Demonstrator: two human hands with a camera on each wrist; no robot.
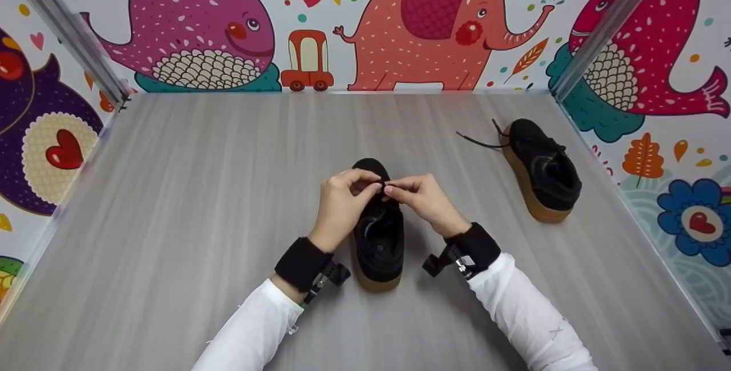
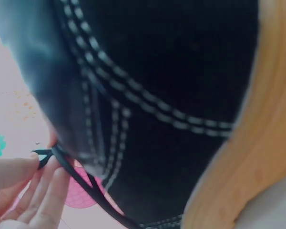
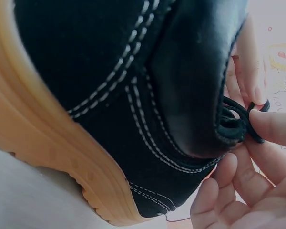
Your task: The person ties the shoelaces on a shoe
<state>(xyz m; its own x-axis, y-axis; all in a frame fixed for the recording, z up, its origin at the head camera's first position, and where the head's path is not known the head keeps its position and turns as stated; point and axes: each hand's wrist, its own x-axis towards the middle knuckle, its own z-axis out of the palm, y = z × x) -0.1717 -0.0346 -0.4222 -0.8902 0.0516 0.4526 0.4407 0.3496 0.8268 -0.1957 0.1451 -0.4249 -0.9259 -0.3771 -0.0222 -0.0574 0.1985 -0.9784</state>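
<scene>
A black shoe [image 1: 380,251] with a tan sole stands upright in front of me, toe pointing away. Over its tongue my left hand [image 1: 338,205] and right hand [image 1: 431,202] meet, thumb and forefinger of each pinching the black shoelace. In the left wrist view the lace [image 2: 88,191] runs taut from the shoe's front up to the left fingers. From the right wrist the lace [image 3: 250,126] shows looped at the top of the tongue, under the right thumb [image 3: 274,128]. White stitching lines the shoe's side.
A second black shoe [image 1: 545,171] stands at the right, its loose lace [image 1: 480,141] trailing left over the grey wood-look surface [image 1: 228,188]. Printed cartoon panels [image 1: 434,23] wall the back and both sides, with metal posts [image 1: 611,28] at the corners.
</scene>
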